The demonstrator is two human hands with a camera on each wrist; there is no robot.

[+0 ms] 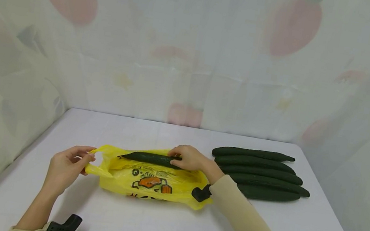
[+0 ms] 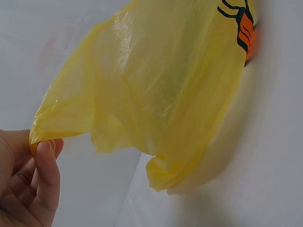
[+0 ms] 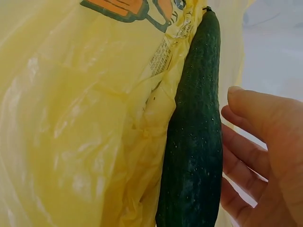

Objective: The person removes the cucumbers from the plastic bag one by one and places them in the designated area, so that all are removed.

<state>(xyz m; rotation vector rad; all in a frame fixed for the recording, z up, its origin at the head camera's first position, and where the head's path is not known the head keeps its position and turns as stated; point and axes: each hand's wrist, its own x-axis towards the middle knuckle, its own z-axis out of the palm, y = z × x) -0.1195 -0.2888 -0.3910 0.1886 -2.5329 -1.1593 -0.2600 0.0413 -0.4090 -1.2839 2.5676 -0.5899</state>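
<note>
A yellow plastic bag (image 1: 118, 179) with an orange and black print lies on its side, its opening spread. My left hand (image 1: 68, 164) pinches a bag handle at the left end, between thumb and fingers; the left wrist view shows the handle (image 2: 61, 118) stretched from that pinch. One dark green cucumber (image 1: 150, 158) lies lengthwise in the bag's opening. At its right part is my right hand (image 1: 189, 158). In the right wrist view the fingers (image 3: 246, 149) are loosely bent along the cucumber's side, and the thumb stands off from it.
Several more cucumbers (image 1: 259, 172) lie side by side at the right of the white table (image 1: 140, 224), beyond my right forearm. A printed curtain (image 1: 194, 53) hangs behind the table, with pale fabric along both sides.
</note>
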